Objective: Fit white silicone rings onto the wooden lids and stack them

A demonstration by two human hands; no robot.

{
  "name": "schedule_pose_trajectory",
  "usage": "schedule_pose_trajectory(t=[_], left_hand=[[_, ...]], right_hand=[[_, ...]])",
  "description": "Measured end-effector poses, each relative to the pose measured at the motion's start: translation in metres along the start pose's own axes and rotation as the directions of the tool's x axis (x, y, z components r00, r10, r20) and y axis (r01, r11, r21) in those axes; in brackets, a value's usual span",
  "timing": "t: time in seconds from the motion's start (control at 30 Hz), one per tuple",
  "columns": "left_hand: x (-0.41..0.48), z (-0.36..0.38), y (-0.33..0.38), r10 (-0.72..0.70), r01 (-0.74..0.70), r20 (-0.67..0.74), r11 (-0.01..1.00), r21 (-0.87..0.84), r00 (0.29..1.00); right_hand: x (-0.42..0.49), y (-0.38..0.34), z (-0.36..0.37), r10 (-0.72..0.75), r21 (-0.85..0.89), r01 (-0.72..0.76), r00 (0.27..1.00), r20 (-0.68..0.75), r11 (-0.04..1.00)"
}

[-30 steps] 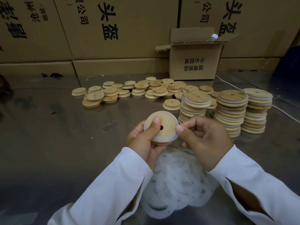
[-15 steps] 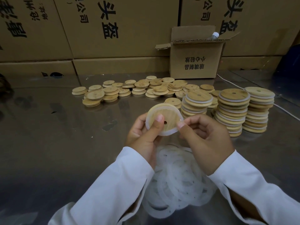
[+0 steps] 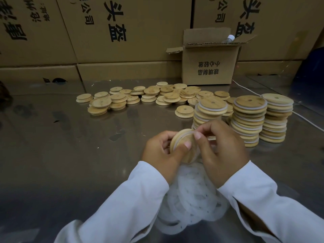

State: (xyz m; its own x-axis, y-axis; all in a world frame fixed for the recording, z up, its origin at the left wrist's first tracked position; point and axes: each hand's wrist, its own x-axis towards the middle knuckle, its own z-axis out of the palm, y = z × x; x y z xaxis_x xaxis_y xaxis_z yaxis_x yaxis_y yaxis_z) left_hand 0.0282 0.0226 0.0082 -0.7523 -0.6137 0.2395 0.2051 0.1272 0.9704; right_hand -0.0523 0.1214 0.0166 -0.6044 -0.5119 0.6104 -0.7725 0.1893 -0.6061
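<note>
My left hand [image 3: 162, 149] grips a round wooden lid [image 3: 182, 140], now tilted nearly on edge, thumb pressed on its face. My right hand [image 3: 221, 149] pinches the lid's upper right rim, where a white silicone ring [image 3: 190, 132] sits around it. Below my wrists lies a heap of loose white silicone rings [image 3: 192, 199]. Three stacks of ringed lids [image 3: 249, 118] stand to the right, just behind my right hand. Bare wooden lids [image 3: 149, 97] lie scattered further back on the table.
The metal table [image 3: 61, 155] is reflective, with bare surface to the left. A small open cardboard box [image 3: 208, 67] holding a bottle stands at the back. Large cartons [image 3: 122, 32] form a wall behind. A white cable [image 3: 305, 118] runs along the right.
The lid has turned from face-on to nearly edge-on and dropped slightly. My right hand moved in over its upper rim, fingers now on the ring.
</note>
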Motion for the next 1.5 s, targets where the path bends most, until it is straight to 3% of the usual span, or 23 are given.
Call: schedule_pose_trajectory(t=[0.3,0.67,0.9,1.07,1.33,1.5], left_hand=[[0.002,-0.005,0.002,0.026,-0.026,0.005,1.000,-0.005,1.000],[0.009,-0.015,0.012,0.056,-0.060,0.102,0.998,0.032,0.993],[0.010,-0.016,0.009,-0.046,0.054,0.067,0.991,-0.120,0.997],[0.007,-0.009,0.003,-0.109,0.111,0.022,0.980,-0.165,0.994],[0.005,-0.004,0.004,-0.184,0.172,-0.011,0.938,-0.301,0.983],[0.004,-0.002,0.002,-0.188,0.186,0.012,0.955,-0.231,0.982]], right_hand=[[0.004,-0.001,-0.002,0.059,0.134,-0.056,0.998,-0.021,0.989],[0.014,0.001,-0.012,0.222,0.290,-0.251,0.966,0.132,0.923],[0.015,0.001,-0.013,0.195,0.303,-0.231,0.970,0.143,0.925],[0.012,0.001,-0.012,0.199,0.339,-0.210,0.978,0.068,0.917],[0.003,-0.003,-0.002,0.061,0.164,-0.044,0.993,-0.099,0.985],[0.003,-0.002,-0.003,0.056,0.177,-0.047,0.998,-0.042,0.983]])
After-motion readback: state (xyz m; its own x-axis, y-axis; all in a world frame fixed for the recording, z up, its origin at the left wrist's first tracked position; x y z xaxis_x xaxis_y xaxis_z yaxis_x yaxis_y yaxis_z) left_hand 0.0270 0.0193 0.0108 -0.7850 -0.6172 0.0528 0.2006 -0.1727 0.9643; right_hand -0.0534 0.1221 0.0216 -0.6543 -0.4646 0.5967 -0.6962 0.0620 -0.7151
